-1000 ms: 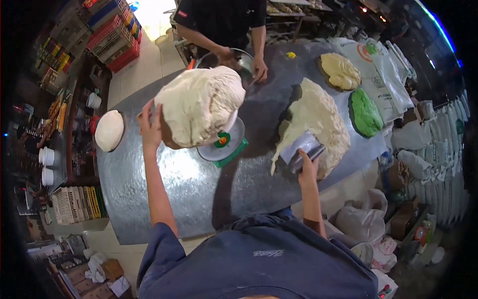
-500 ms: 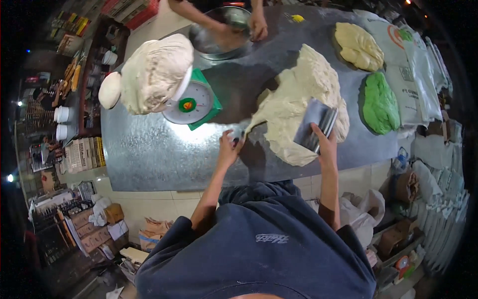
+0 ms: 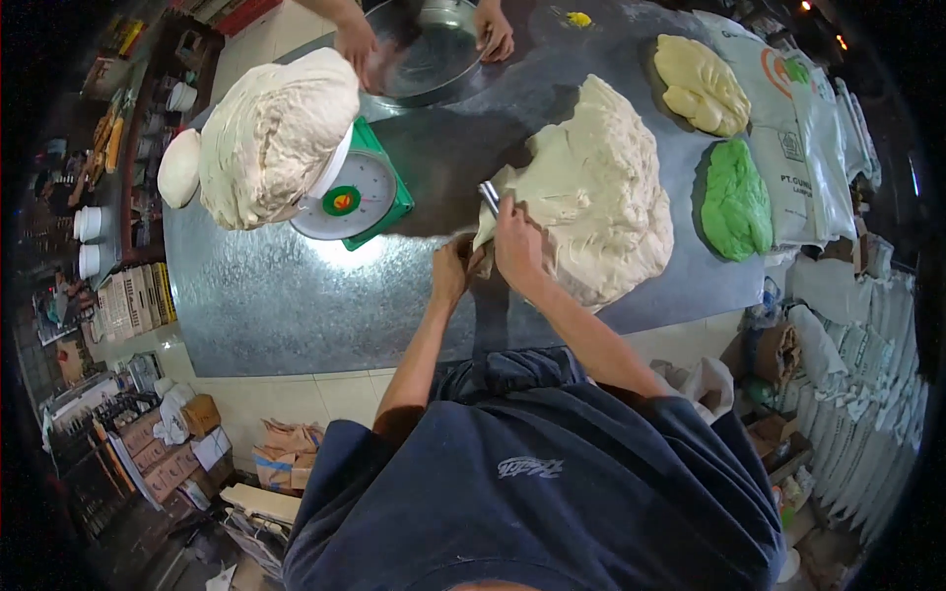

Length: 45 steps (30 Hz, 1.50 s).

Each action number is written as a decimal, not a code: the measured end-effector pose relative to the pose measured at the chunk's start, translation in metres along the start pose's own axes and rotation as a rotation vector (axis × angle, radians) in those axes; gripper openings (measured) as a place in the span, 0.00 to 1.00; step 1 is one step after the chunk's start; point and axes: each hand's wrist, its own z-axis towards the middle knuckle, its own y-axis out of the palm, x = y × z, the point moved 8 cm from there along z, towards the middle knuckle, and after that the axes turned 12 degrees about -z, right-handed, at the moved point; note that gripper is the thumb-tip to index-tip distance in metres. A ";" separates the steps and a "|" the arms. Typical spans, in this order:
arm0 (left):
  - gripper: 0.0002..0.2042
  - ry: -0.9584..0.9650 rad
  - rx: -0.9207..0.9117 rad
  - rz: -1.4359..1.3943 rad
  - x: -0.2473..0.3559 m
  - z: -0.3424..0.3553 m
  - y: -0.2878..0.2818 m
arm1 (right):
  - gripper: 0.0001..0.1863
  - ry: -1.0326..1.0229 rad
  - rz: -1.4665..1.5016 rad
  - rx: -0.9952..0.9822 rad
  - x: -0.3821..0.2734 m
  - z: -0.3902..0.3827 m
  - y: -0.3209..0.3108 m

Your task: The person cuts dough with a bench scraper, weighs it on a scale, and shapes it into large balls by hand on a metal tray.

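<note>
A large cream-coloured mass of dough point(image 3: 606, 187) lies spread on the metal table in front of me. My right hand point(image 3: 518, 244) is closed around a metal dough scraper point(image 3: 490, 199), held at the dough's left edge; the blade is mostly out of sight. Just left of it, my left hand point(image 3: 451, 273) pinches the edge of the dough where a flap hangs toward me. Some of its fingertips are hidden. Farther left stands a green dial scale point(image 3: 379, 185), with a big lump of pale dough point(image 3: 281, 133) heaped in a white bowl on top.
Yellow dough point(image 3: 702, 84) and green dough point(image 3: 736, 202) sit at the right, beside white sacks point(image 3: 793, 148). A smaller pale dough ball point(image 3: 179, 169) is at the left edge. Across the metal table point(image 3: 296, 315), another person's hands point(image 3: 493, 32) are at a round metal pan point(image 3: 424, 74).
My right hand has brought the scraper left from the dough's middle to its left edge. My left hand stays near that edge. The other person's hand has moved to the pan's left rim.
</note>
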 end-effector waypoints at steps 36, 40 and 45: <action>0.30 0.324 -0.113 0.315 0.008 -0.055 0.087 | 0.31 0.486 0.828 0.245 0.170 -0.085 -0.073; 0.27 -0.003 -0.045 0.160 0.007 -0.069 0.073 | 0.30 0.401 0.724 0.178 0.196 -0.086 -0.083; 0.18 0.003 -0.235 -0.179 0.021 -0.070 0.063 | 0.28 0.311 0.602 0.094 0.159 -0.061 -0.085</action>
